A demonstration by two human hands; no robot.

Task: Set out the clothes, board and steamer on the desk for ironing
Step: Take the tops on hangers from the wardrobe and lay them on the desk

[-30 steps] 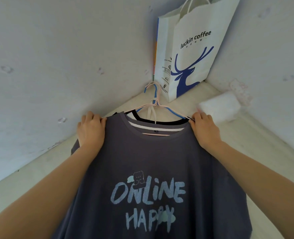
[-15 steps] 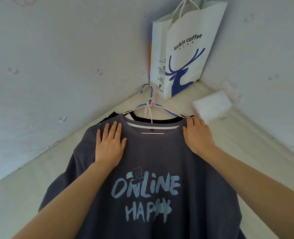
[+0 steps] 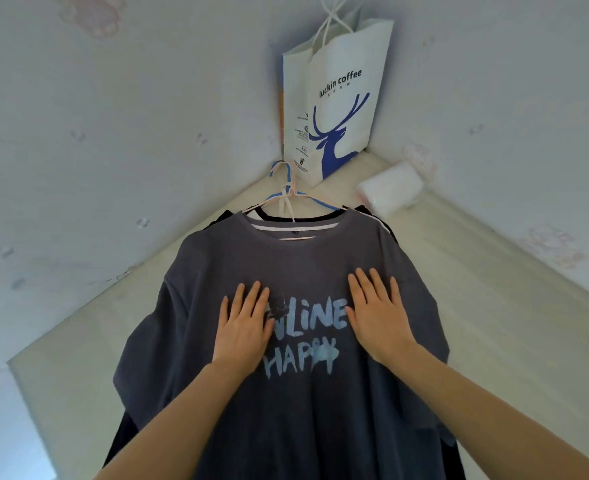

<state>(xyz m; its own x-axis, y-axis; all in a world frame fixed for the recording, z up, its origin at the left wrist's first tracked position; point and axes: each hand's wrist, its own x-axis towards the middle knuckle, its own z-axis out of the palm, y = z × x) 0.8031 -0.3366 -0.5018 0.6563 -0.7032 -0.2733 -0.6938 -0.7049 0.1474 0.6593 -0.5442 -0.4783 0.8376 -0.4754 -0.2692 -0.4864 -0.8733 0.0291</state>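
Grey T-shirt (image 3: pixel 303 403) is being pressed flat on the desk (image 3: pixel 494 323). Left hand (image 3: pixel 243 327) and right hand (image 3: pixel 378 318) are being held open, palms down, gripping nothing.

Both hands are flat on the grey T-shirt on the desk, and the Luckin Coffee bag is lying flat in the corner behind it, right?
Not quite. The head view shows the Luckin Coffee bag standing upright in the corner, not lying flat. The rest holds: the left hand and right hand lie flat, fingers spread, on the grey T-shirt on the desk.
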